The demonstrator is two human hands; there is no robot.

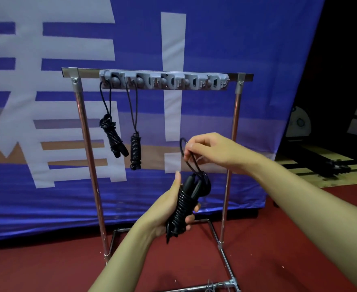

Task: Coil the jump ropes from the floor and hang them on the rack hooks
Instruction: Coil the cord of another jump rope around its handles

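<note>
a: two ropes hang already?

b: yes. behind it all a blue banner (215,49), then the metal rack (90,157) on the red floor (278,249), with a grey hook strip (165,81) along its top bar. the first hung rope (112,135) and second hung rope (135,151) dangle from the left hooks.

a: and the hands?

b: the left hand (169,209) has its grip wrapped round a coiled rope (183,205) in front of the rack. the right hand (209,149) pinches its loop (189,160) just above.
</note>
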